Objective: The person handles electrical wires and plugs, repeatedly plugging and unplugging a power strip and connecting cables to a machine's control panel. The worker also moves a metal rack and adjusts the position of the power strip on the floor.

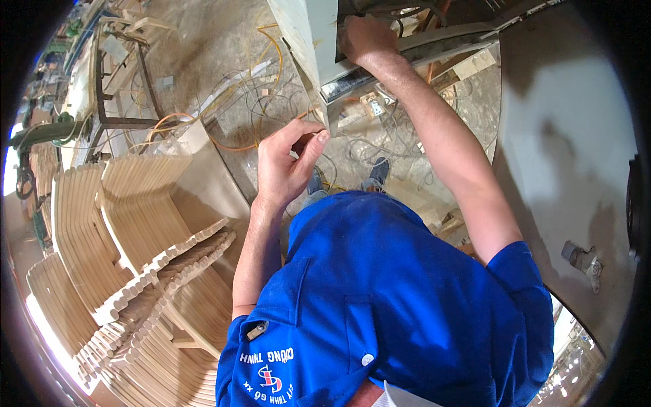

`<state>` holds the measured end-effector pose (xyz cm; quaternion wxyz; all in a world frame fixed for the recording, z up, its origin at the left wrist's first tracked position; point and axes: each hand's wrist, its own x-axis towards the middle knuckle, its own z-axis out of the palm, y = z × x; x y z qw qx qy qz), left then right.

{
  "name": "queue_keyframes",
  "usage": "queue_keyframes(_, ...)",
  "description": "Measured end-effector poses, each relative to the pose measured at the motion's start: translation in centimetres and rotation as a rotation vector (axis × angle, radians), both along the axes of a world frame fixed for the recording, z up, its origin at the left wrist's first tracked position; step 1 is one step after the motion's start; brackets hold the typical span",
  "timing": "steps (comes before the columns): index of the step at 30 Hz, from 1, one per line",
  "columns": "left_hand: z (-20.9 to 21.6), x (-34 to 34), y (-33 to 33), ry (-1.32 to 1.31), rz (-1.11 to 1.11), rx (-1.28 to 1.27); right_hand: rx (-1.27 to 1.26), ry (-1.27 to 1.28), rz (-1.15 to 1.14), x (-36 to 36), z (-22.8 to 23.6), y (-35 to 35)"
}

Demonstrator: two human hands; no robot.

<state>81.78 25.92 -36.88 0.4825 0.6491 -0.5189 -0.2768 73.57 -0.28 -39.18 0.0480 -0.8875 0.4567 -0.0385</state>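
Note:
My right hand (368, 42) reaches into the opening of a pale grey metal cabinet (315, 41). It looks closed, with its fingers turned down out of sight, so what it grips is hidden. Beside the cabinet's lower corner, my left hand (286, 161) is curled with thumb and forefinger pressed together. Anything in that pinch is too small to make out. Cables and dark parts (424, 13) show inside the cabinet, past my right hand. A metal strip (349, 85) runs along the opening's near edge, under my right wrist.
A large grey metal door (563, 115) with a latch (584, 263) stands open on my right. Stacked curved wooden pieces (142, 210) fill the lower left. Loose cables (264, 102) and wood scraps lie on the floor. A metal-framed bench (102, 88) stands at the far left.

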Motion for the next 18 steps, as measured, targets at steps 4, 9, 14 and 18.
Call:
queue_keyframes(4, -1.1, -0.2, 0.5, 0.028, 0.006, -0.011, -0.022, -0.072, -0.032, -0.2, -0.7, 0.4)
queue_keyframes(9, -1.3, -0.9, 0.2, 0.082, -0.032, 0.032, -0.028, -0.144, -0.051, -0.5, -1.3, 0.3)
queue_keyframes(14, -2.5, -0.8, -0.1, 0.109, -0.064, 0.049, 0.131, -0.057, -0.011, -0.1, 0.1, 0.5)
queue_keyframes(18, -3.0, -0.8, -1.3, 0.13, -0.08, 0.069, 0.122, -0.111, -0.028, -1.0, 0.9, 0.7)
